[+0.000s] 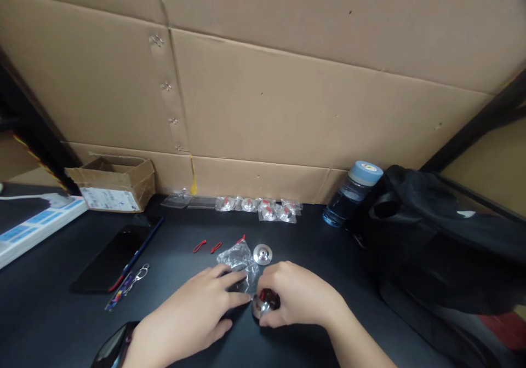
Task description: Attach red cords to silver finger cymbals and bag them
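Note:
My right hand [293, 297] is closed around the rim of a shiny round metal piece [262, 305] that looks like a small finger cymbal. Something dark red shows inside its curve, too shaded to name. My left hand [201, 302] lies with fingers spread on the black table, beside and partly over a clear plastic bag [239, 257]. One of its fingertips reaches the edge of the held metal piece. Just beyond my right hand rests another silver disc [263, 254] with a hole in its middle. Two red cord loops [199, 246] lie left of the bag.
Bagged metal discs [269, 210] line the back by the cardboard wall [287, 110]. To the left are an open cardboard box [115, 184], a power strip [41, 228], a phone [119, 256] and a keychain [127, 286]. A bottle [351, 193] and black backpack [435, 236] stand right.

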`<state>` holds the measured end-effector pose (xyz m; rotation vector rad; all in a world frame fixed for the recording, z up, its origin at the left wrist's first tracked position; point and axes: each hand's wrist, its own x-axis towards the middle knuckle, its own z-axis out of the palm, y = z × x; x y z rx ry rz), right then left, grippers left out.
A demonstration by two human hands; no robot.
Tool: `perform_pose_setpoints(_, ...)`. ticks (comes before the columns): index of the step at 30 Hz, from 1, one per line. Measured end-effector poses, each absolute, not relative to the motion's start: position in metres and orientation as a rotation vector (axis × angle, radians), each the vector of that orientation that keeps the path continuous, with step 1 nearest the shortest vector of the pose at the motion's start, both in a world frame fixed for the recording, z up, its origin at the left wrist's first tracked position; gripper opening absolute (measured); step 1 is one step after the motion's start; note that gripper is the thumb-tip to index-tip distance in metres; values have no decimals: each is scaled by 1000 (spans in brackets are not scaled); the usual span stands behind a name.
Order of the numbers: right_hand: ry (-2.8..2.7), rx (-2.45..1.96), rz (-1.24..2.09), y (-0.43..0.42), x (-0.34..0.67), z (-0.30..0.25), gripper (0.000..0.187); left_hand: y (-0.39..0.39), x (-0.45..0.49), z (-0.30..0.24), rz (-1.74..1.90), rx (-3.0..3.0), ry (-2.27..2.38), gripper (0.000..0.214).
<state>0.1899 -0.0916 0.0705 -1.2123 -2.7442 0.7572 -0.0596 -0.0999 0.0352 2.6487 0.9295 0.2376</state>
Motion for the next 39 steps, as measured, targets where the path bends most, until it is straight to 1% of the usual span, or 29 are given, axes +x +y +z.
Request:
perform_pose_setpoints(3,-2794,-1168,765,-95,186,69,26,-101,-59,34,271,2635,950,56)
perform_pose_setpoints(8,-2777,-1251,653,-97,182,65,26,-102,-57,33,234,2615,1000,58)
perform_pose_setpoints(12,-2680,-1284,615,-95,184,67,20,-102,-55,38,148,2622,1033,57)
perform_pose_setpoints(15,-2608,-1286,641,-95,185,68,16,-102,-54,43,115,2649,1025,53)
perform_pose_setpoints(18,-2568,-1308,670,-94,183,67,19,-101,-54,43,100,2686,1002,50)
perform_pose_setpoints(23,-2616,-1254,776,-91,185,66,13,-99,-54,36,170,2700,1007,36)
perform_pose_setpoints(30,-2628,-1237,827,-91,185,68,15,-98,-56,33,275,2670,985,34)
perform_pose_setpoints(34,-2594,-1271,804,-91,183,68,15,-98,-56,35,229,2636,993,32)
perform_pose_setpoints(39,-2560,-1272,787,-91,184,66,15,-96,-56,41,167,2604,999,36)
